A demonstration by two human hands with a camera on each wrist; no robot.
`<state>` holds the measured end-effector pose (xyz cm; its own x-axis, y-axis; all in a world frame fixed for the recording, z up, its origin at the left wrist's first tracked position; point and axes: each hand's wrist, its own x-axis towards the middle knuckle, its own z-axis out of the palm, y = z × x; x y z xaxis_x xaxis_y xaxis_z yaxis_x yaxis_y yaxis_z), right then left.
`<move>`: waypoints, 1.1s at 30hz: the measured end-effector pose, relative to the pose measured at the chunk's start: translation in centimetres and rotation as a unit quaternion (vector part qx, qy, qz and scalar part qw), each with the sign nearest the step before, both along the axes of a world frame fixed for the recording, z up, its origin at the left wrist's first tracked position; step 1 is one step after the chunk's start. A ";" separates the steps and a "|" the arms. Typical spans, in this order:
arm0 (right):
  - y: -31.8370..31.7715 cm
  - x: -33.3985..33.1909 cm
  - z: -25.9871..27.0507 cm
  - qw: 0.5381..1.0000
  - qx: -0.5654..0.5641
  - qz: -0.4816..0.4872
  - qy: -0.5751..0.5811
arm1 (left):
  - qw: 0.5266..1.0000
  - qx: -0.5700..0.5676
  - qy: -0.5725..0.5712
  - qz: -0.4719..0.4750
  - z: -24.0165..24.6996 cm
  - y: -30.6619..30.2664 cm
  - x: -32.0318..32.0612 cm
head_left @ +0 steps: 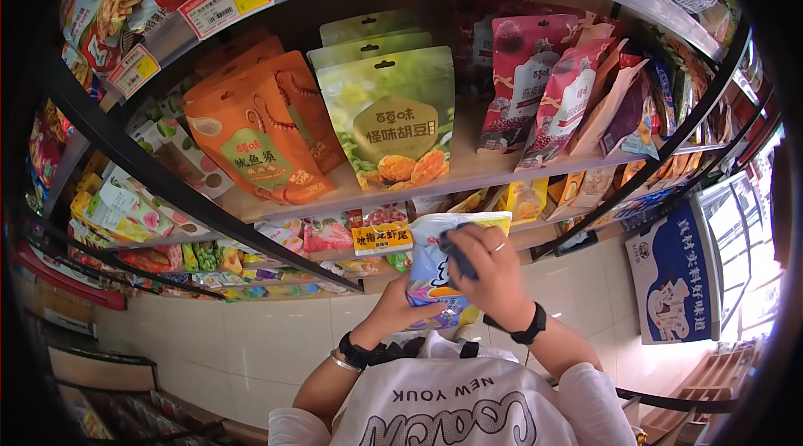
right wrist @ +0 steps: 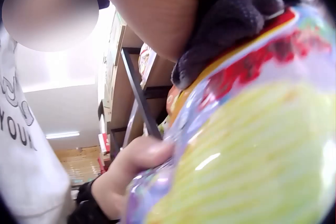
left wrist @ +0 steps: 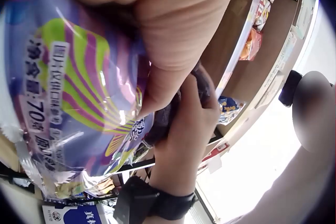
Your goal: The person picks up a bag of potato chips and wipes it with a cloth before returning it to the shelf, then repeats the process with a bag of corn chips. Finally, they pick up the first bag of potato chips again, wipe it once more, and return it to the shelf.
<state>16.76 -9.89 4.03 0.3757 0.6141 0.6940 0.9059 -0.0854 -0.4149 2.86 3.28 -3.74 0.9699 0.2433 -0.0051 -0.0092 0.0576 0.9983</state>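
Note:
A shiny blue and purple snack bag stands upright in front of the person's chest. The left hand grips its lower side, with the thumb across the front. At the upper part of the bag, the right hand holds a dark grey cloth against the surface. Fuzzy folds of that cloth bunch under the right palm in the right wrist view. The left wrist view shows the bag's printed side close up. The far side of the bag is hidden in the head view.
Shelves ahead hold green pouches, orange pouches and dark red pouches. A black shelf post slants across the left side. Price tags hang on the upper shelf edge. A blue and white display box stands at right on the tiled floor.

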 end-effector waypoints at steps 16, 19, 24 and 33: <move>-0.5 -0.1 0.1 1.000 -0.008 0.007 0.021 | 0.999 -0.010 0.040 -0.011 -1.1 0.5 -1.0; -0.4 1.5 -0.2 0.997 0.025 -0.060 0.036 | 0.998 -0.018 0.065 -0.010 -0.5 0.8 -1.3; -0.9 -2.6 -0.9 0.994 -0.051 0.097 -0.012 | 0.999 -0.047 0.027 0.003 -0.3 1.0 -0.7; -1.3 0.0 -1.1 0.999 -0.012 0.032 0.005 | 0.993 -0.107 0.047 0.003 -0.1 1.7 -0.9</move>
<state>16.75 -11.17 2.94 0.3424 0.6528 0.6757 0.9056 -0.0378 -0.4224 1.97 5.02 -3.81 0.9612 0.2328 -0.1476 0.0822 0.2689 0.9597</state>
